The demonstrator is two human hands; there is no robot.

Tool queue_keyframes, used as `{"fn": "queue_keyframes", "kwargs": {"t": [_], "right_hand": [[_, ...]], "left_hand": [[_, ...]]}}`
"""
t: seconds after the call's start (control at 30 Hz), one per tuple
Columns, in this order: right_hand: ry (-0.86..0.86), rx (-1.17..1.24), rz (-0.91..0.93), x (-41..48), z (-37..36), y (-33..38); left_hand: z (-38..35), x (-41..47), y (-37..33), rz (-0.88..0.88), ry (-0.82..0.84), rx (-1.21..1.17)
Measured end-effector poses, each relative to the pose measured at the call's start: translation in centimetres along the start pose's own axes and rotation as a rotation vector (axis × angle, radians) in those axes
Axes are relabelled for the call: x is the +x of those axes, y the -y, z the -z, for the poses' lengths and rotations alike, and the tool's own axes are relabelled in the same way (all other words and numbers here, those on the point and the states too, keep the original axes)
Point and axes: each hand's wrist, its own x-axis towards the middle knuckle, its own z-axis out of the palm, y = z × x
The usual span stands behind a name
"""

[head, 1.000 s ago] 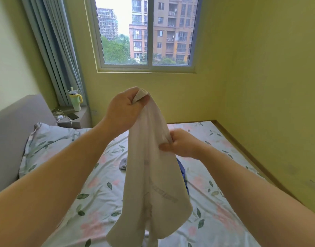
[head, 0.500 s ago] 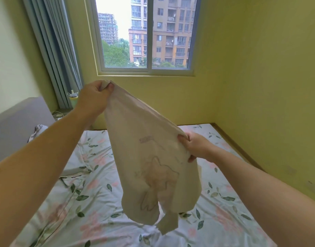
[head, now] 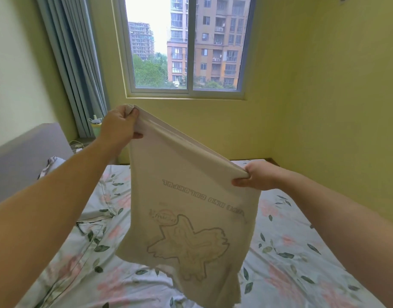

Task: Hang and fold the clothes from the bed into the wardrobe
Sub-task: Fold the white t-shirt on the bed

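A cream T-shirt (head: 186, 218) hangs spread in the air above the bed (head: 291, 263). Its print shows upside down: a line of letters and an outlined figure. My left hand (head: 118, 126) grips one corner of its top edge, raised high at the left. My right hand (head: 255, 176) pinches the other corner, lower and to the right. The top edge is stretched taut between the two hands. The lower part of the shirt dangles just over the floral sheet. No wardrobe is in view.
A grey headboard (head: 24, 150) and a pillow (head: 52, 162) lie at the left. A green cup (head: 95, 126) stands on a nightstand by the grey curtain (head: 73, 63). The window (head: 186, 45) is straight ahead, yellow walls ahead and right.
My hands have moved apart, spreading the bunched shirt wide. The left hand went up and left, the right hand out to the right. The print now shows fully.
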Motion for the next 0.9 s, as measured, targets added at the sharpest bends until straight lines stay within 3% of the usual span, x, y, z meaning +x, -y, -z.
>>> {"fn": "queue_keyframes", "kwargs": {"t": [0.23, 0.3, 0.43, 0.53, 0.6, 0.73, 0.9], "right_hand": [[-0.045, -0.073, -0.068, 0.8, 0.8, -1.9], [-0.105, 0.025, -0.089, 1.3, 0.4, -2.4], [-0.218, 0.443, -0.093, 2.3, -0.6, -2.1], [-0.226, 0.512, -0.044, 2.3, -0.9, -1.4], [-0.162, 0.396, -0.006, 1.9, -0.7, -1.1], [0.121, -0.109, -0.052, 1.1, -0.3, -1.2], [0.234, -0.366, -0.139, 0.7, -1.1, -1.5]], "left_hand": [[0.7, -0.3, 1.8, -0.084, 0.012, 0.276], [1.3, -0.7, 2.5, -0.159, 0.138, 0.471], [3.2, -1.3, 4.6, -0.299, 0.541, 0.951], [4.0, -0.9, 6.2, -0.388, 0.582, 1.111], [4.4, -0.6, 6.3, -0.411, 0.526, 1.183], [5.5, 0.0, 6.3, -0.346, 0.383, 1.213], [5.9, 0.1, 6.5, -0.379, 0.264, 1.068]]}}
